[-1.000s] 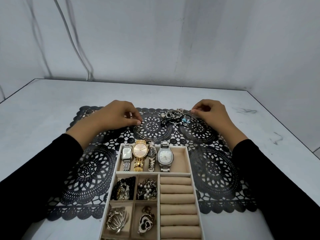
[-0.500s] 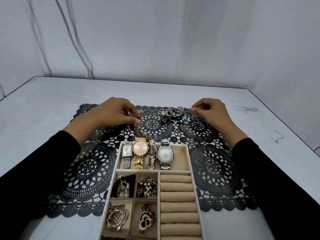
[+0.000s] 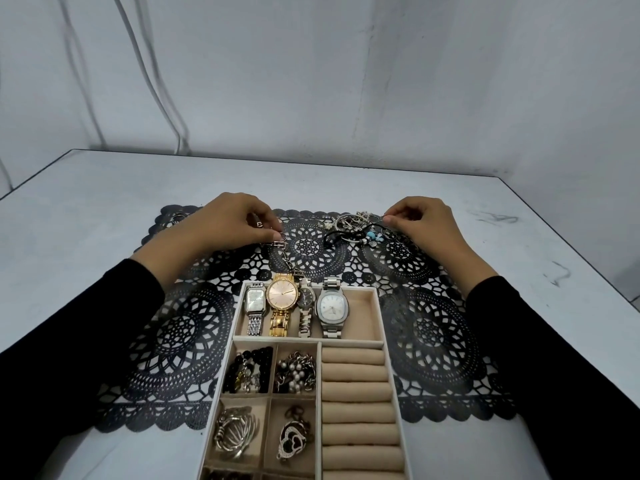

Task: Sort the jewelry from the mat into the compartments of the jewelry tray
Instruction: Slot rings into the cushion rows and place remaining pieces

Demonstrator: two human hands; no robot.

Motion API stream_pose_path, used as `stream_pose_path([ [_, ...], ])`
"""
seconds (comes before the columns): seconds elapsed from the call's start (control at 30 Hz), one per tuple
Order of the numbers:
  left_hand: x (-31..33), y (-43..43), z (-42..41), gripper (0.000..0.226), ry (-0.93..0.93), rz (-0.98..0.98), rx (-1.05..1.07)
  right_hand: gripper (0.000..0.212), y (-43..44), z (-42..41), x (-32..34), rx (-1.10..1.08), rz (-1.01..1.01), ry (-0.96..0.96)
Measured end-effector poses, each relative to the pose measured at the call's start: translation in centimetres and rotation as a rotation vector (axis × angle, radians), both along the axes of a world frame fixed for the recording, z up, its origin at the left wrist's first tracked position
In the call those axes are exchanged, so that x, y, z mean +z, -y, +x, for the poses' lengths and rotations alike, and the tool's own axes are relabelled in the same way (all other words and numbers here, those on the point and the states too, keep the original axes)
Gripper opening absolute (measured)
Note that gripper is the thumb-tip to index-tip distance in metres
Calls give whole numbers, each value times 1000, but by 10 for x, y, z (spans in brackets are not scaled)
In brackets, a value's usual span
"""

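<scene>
Grey table [image 3: 104, 202], black lace mat [image 3: 180, 341] lying flat on it, tray [image 3: 362, 313] resting across the mat's near edge, partly on the mat and partly on bare table, dark scuff marks [image 3: 495, 218] right of the mat.

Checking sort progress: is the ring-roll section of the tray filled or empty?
Empty. The ring rolls in the jewelry tray show only bare beige cushions; no ring sits in any visible slot.
</scene>
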State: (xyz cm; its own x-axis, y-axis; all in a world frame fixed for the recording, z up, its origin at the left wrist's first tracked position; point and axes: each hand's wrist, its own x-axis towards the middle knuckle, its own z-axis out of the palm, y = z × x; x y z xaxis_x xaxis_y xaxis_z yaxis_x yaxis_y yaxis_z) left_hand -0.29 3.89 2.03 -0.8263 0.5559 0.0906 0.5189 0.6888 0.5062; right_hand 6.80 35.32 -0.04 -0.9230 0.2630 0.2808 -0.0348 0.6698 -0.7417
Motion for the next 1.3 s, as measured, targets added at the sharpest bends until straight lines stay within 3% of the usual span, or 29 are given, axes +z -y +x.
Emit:
stream_pose_path([
  [0.53, -1, -4, 2, 10, -70, -83, -114, 9, 2, 0, -1, 3, 6, -5],
  [0.83, -3, 0, 4, 15, -182, -24, -216, 13, 6, 4, 3, -3, -139, -8],
  [1.03, 1, 3, 16, 18, -117, 120, -118, 10, 19, 19, 13, 69, -345, -47],
  [1.13, 3, 6, 25, 9, -44, 261, -12, 14, 26, 29, 19, 92, -415, -57],
  [1.3, 9, 8, 46, 15, 52, 456, 85, 13, 36, 46, 21, 109, -529, -53],
])
